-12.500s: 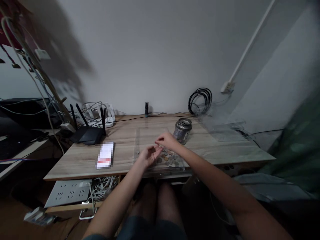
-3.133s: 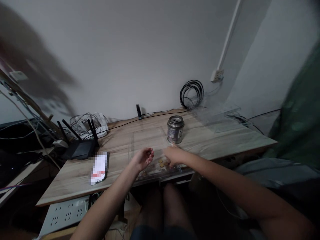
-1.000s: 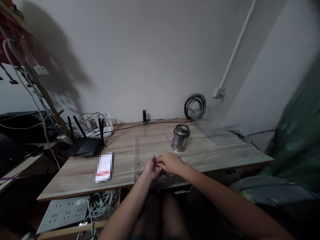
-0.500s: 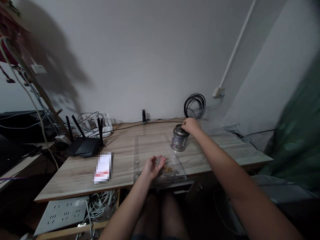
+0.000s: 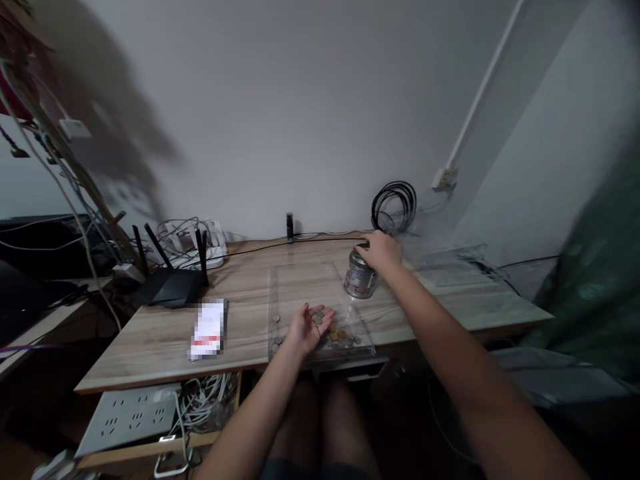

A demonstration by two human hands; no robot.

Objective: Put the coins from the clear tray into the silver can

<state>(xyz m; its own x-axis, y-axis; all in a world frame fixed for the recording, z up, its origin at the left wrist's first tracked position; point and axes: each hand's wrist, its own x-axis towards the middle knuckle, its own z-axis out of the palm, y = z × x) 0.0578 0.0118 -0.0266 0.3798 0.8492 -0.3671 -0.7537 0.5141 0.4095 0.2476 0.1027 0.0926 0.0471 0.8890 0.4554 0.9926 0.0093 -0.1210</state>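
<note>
Palm up, my left hand [image 5: 311, 328] holds a few silver coins [image 5: 319, 316] in its cupped palm, above a clear plastic tray [image 5: 300, 268]. Gold-coloured coins [image 5: 338, 335] lie in the tray beside my fingers, and a few silver coins [image 5: 275, 345] are at its left side. A round, printed metal tin [image 5: 359, 279] stands upright at the tray's right edge. Over its top is my right hand [image 5: 383, 252], thumb and forefinger apart at the rim. That hand hides part of the lid, and no coin shows between its fingers.
On the wooden desk [image 5: 240, 273] are a black router [image 5: 173, 287], a blurred white paper-like item [image 5: 209, 328] and a small dark bottle [image 5: 290, 228]. Coiled black cable [image 5: 394, 205] rests by the wall. Below the desk's left part, an open drawer holds a power strip [image 5: 130, 417] and cables.
My right thumb and fingers have gone from a pinch at the tin's lid to a wider spread over it. My left hand has turned its palm up more, showing the coins better.
</note>
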